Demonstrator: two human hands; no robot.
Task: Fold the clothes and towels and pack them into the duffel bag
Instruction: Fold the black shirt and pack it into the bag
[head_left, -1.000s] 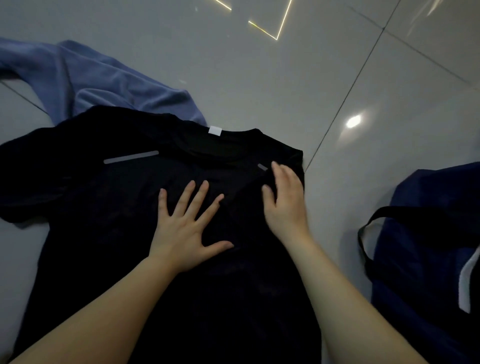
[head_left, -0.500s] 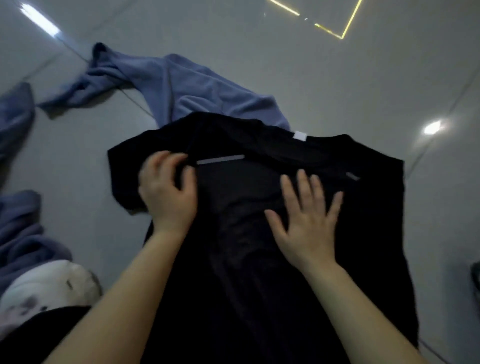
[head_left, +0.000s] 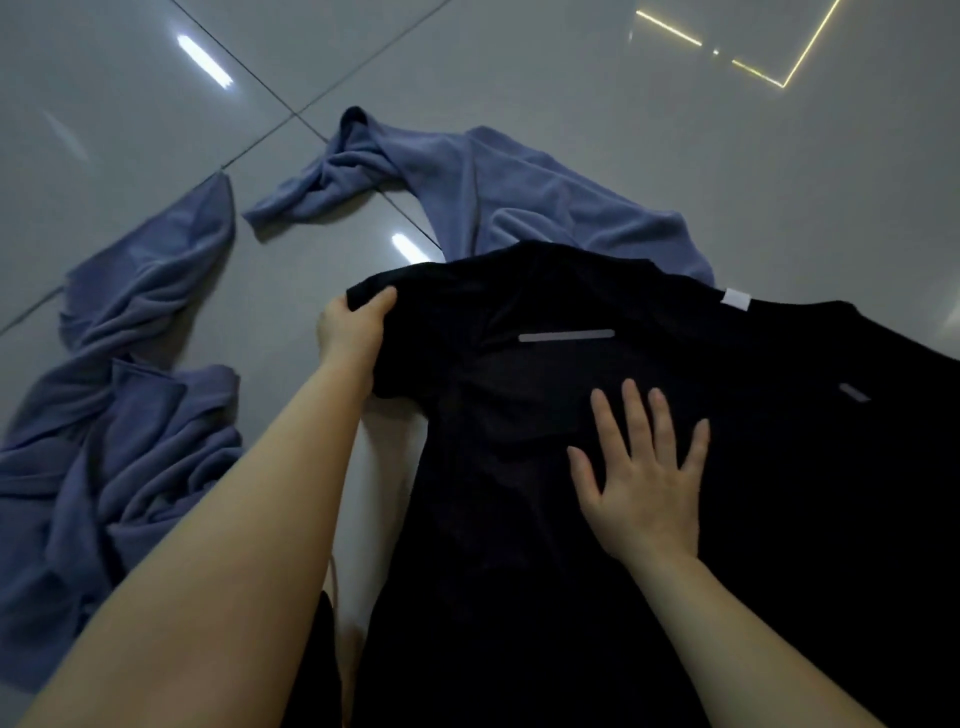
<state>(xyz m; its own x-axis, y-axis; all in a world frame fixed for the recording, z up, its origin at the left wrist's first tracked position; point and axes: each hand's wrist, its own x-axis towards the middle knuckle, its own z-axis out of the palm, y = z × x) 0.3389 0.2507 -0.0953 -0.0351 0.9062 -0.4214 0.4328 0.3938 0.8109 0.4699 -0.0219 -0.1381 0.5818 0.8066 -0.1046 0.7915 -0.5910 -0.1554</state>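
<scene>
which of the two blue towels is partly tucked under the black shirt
The farther blue towel, beyond the black shirt's collar. The crumpled blue towel on the left lies apart.

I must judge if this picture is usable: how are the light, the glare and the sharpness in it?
Head view: dim overall; the black shirt shows almost no folds, only its grey stripe stands out. Bright lamp reflections glare on the glossy floor tiles. Wide-angle bending curves the tile joints. Both hands and the blue towels are reasonably sharp.
</scene>
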